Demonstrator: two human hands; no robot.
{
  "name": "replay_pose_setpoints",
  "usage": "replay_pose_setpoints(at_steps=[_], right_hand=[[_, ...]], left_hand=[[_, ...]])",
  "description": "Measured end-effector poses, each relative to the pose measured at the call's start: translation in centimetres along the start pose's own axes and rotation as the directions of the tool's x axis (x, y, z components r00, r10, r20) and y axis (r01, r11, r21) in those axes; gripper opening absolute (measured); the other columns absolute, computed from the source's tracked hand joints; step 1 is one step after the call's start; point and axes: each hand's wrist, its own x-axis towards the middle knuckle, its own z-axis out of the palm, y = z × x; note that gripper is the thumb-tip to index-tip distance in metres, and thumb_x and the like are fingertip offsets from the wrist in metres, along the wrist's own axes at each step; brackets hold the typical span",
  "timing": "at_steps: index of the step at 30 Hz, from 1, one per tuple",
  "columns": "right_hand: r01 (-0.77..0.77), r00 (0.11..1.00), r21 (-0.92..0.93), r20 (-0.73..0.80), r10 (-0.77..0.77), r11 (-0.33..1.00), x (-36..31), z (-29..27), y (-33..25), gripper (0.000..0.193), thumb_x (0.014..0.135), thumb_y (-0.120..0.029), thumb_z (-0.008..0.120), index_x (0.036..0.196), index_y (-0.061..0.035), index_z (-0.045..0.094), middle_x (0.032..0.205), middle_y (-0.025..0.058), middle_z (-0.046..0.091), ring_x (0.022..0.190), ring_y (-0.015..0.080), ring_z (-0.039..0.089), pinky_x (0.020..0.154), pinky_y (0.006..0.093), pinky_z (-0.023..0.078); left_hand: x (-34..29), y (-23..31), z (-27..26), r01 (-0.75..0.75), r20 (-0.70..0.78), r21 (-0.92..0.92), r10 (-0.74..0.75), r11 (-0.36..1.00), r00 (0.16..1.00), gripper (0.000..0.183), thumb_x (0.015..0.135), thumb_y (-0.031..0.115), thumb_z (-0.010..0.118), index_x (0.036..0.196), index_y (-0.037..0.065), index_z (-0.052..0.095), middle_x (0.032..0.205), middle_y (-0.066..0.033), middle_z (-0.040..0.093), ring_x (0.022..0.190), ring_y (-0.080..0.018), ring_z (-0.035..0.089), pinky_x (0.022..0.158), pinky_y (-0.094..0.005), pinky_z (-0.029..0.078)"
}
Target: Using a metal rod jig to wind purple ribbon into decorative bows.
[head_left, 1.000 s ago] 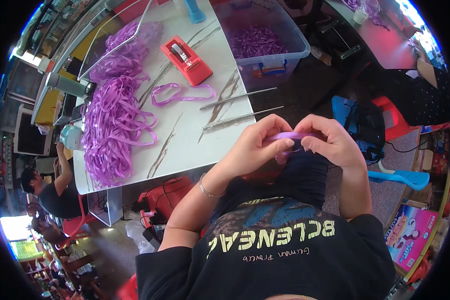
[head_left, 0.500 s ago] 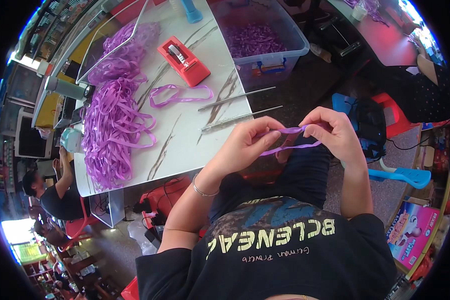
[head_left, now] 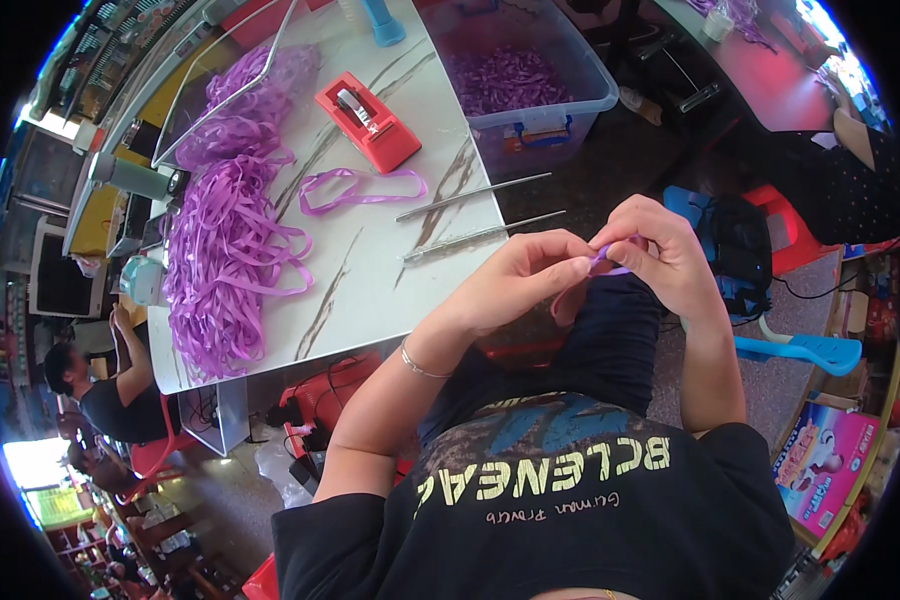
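Both my hands meet above my lap, to the right of the table corner. A purple ribbon (head_left: 612,262) is pinched between them, bunched small and mostly covered by the fingers. My left hand (head_left: 535,268) grips it with thumb and forefinger. My right hand (head_left: 660,245) has its fingers curled round the same ribbon, touching the left fingertips. One loose purple ribbon loop (head_left: 362,190) lies flat on the table. Beside it is a big heap of purple ribbons (head_left: 225,250). Two thin metal rods (head_left: 480,238) stick out past the table's right edge.
A red tape dispenser (head_left: 368,122) stands on the marble-patterned table (head_left: 345,270). Beyond the edge is a clear plastic bin (head_left: 540,115) holding purple pieces. A clear-walled box (head_left: 225,85) and grey-green cylinder (head_left: 135,178) stand at left. Another person (head_left: 120,385) sits at far left.
My hands have come together, the left moving right toward the right one. The ribbon stretched between them is now gathered up at the fingertips.
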Motion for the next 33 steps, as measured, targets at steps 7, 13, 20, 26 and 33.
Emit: replay_pose_setpoints(at_steps=[7, 13, 20, 26, 33], right_hand=[[0.105, 0.966, -0.161, -0.218, -0.139, 0.981, 0.2, 0.9, 0.4, 0.009, 0.086, -0.010, 0.058, 0.091, -0.0034, 0.062, 0.078, 0.0014, 0.057, 0.068, 0.0070, 0.053, 0.061, 0.0178, 0.041], [-0.181, 0.915, 0.263, -0.307, 0.260, 0.948, -1.9, 2.3, 0.9, 0.009, 0.089, -0.001, 0.046, 0.090, -0.0006, 0.055, 0.076, -0.0005, 0.052, 0.061, 0.0022, 0.042, 0.056, 0.0177, 0.036], [-0.118, 0.877, 0.282, -0.420, 0.234, 0.952, -2.2, 2.9, 1.0, 0.021, 0.087, 0.001, 0.046, 0.108, -0.0006, 0.049, 0.089, 0.0019, 0.053, 0.069, 0.0039, 0.050, 0.060, 0.0167, 0.039], [-0.262, 0.932, 0.534, -0.076, 0.355, 0.804, -2.4, 5.5, 1.3, 0.022, 0.090, -0.007, 0.050, 0.110, -0.0003, 0.049, 0.092, 0.0030, 0.058, 0.075, 0.0081, 0.059, 0.061, 0.0187, 0.044], [-0.467, 0.875, 0.350, 0.052, 0.481, 0.812, -7.5, 6.6, 4.6, 0.020, 0.091, -0.014, 0.052, 0.096, 0.0031, 0.062, 0.082, 0.0077, 0.066, 0.077, 0.0117, 0.064, 0.065, 0.0235, 0.049]], left_hand=[[1.1, -1.2, 0.2, 0.008, -0.126, -0.045, -0.013, 0.999, 0.992, 0.025, 0.091, 0.020, 0.053, 0.092, -0.001, 0.065, 0.105, -0.0059, 0.057, 0.096, -0.0125, 0.053, 0.090, -0.0278, 0.039], [1.9, -1.4, 0.7, -0.117, -0.230, -0.055, 0.102, 0.992, 0.968, 0.022, 0.090, 0.018, 0.054, 0.094, 0.001, 0.067, 0.122, -0.0096, 0.048, 0.108, -0.0158, 0.049, 0.095, -0.0321, 0.036], [2.5, -1.9, 0.9, -0.154, -0.319, -0.060, 0.128, 0.986, 0.939, 0.019, 0.089, 0.018, 0.056, 0.096, 0.004, 0.067, 0.133, -0.0112, 0.042, 0.114, -0.0167, 0.046, 0.097, -0.0329, 0.034], [3.0, -1.8, 1.1, -0.087, -0.338, -0.104, 0.047, 0.991, 0.940, 0.021, 0.089, 0.019, 0.057, 0.098, 0.002, 0.065, 0.123, -0.0102, 0.051, 0.103, -0.0153, 0.053, 0.094, -0.0318, 0.036], [3.0, -1.3, -0.3, -0.240, -0.371, -0.349, 0.102, 0.906, 0.923, 0.019, 0.092, 0.021, 0.050, 0.091, 0.005, 0.059, 0.091, -0.0052, 0.063, 0.090, -0.0152, 0.058, 0.086, -0.0311, 0.042]])
